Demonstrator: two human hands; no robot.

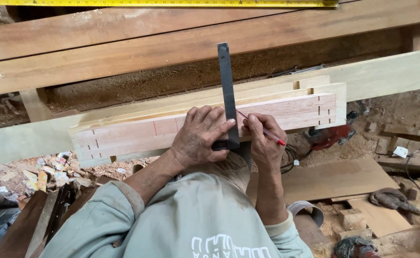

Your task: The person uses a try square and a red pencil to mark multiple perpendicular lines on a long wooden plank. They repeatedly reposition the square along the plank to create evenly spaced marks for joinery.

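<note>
From my view the biggest things are the long dark beams [171, 43] across the top, with a yellow tape measure [162, 3] lying along the far edge, and below them the pale workpiece [133, 134], a stack of light boards that lies across a wide plank serving as the surface [387, 71]. On this workpiece I already see small mortise slots cut near both ends and one thin red line drawn left of the hands, so I judge that part of the marking is done and the line at the middle is in hand. The steel try square [228, 91] stands across the board; my left hand [201, 138] has its grip spread flat and presses the square's stock down on the wood. Just beside the blade, my right hand [263, 143] pinches a red pencil [266, 132], its tip close to the blade.
</note>
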